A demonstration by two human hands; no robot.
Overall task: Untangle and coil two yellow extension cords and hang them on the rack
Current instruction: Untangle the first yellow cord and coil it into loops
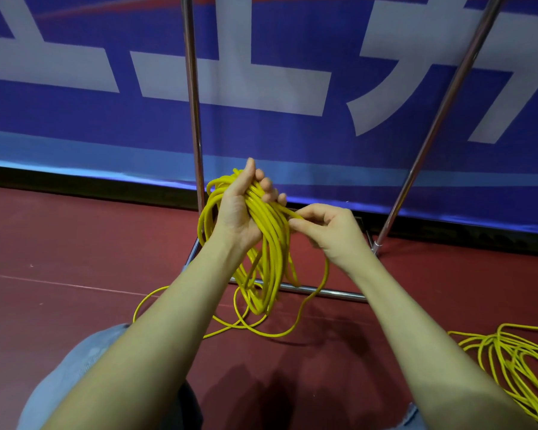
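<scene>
My left hand (243, 209) grips a bundle of yellow cord loops (269, 259) that hangs down from the palm toward the floor. Just to its right, my right hand (326, 231) pinches one strand of this cord against the bundle. A loose tail of the same cord (261, 332) curls over the red floor below. The second yellow cord (510, 361) lies in a loose heap on the floor at the lower right, apart from both hands. The metal rack (193, 97) stands right behind my hands, its poles rising out of view.
A blue banner with white lettering (292, 135) stands behind the rack. The rack's base bar (323, 291) runs along the red floor (75, 243) under the hanging loops. My knees in blue fabric (75, 367) are at the bottom left.
</scene>
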